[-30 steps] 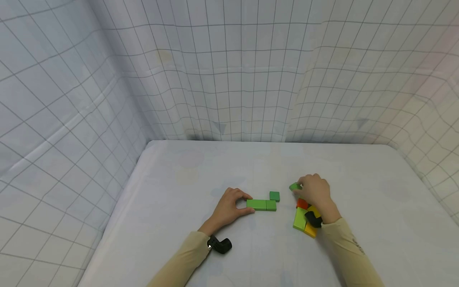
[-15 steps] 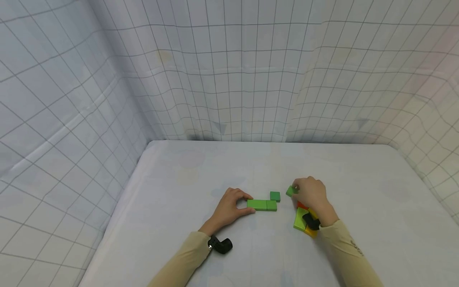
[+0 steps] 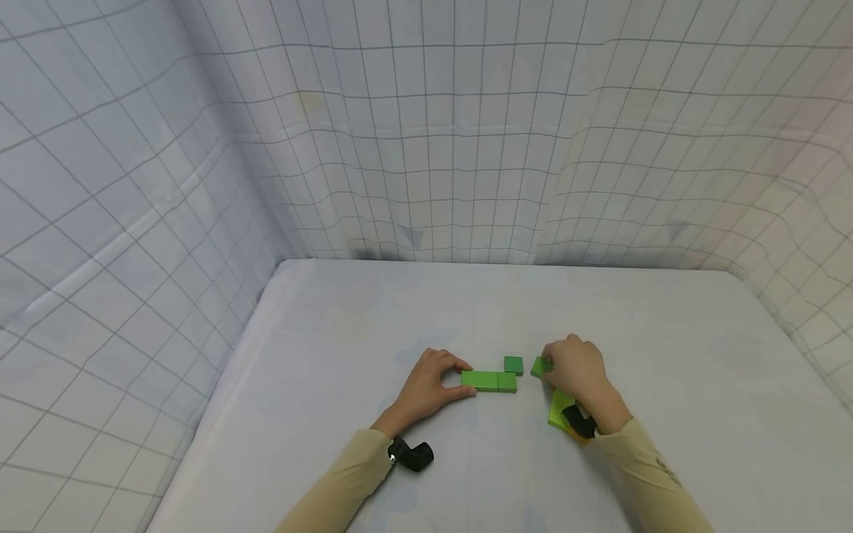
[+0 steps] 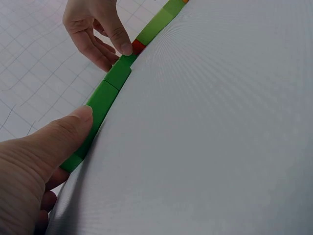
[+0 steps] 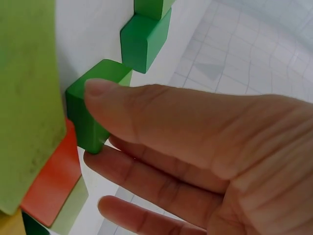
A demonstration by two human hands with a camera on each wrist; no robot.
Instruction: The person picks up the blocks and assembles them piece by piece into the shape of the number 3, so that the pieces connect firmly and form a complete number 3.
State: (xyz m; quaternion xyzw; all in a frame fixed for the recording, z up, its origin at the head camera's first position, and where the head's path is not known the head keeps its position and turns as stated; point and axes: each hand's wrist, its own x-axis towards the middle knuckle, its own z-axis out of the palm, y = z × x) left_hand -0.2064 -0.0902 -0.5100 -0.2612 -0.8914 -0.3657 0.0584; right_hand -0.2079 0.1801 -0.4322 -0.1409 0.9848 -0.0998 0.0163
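In the head view my left hand [image 3: 424, 386] holds a long green block [image 3: 478, 380] between thumb and fingers at its left end. A short green block [image 3: 507, 382] abuts that block's right end. Just behind lies a darker green square block [image 3: 513, 365]. My right hand [image 3: 580, 371] pinches a small green block [image 3: 539, 366] to the right of them, its thumb across the top in the right wrist view. A red block [image 5: 55, 178] and a large light-green block [image 5: 27, 98] are close beside that pinched block. The right hand and wrist partly cover these blocks from above.
A yellow-orange block [image 3: 580, 438] peeks out by the right wrist, under a black wrist camera [image 3: 578, 420]. Another black camera [image 3: 413, 455] sits on the left wrist. The white table [image 3: 373, 311] is bordered by grid-patterned curtains [image 3: 426, 148].
My right hand has come left and toward the front edge with the small green block, now covering the red block in the head view. The left hand has stayed on the long block.
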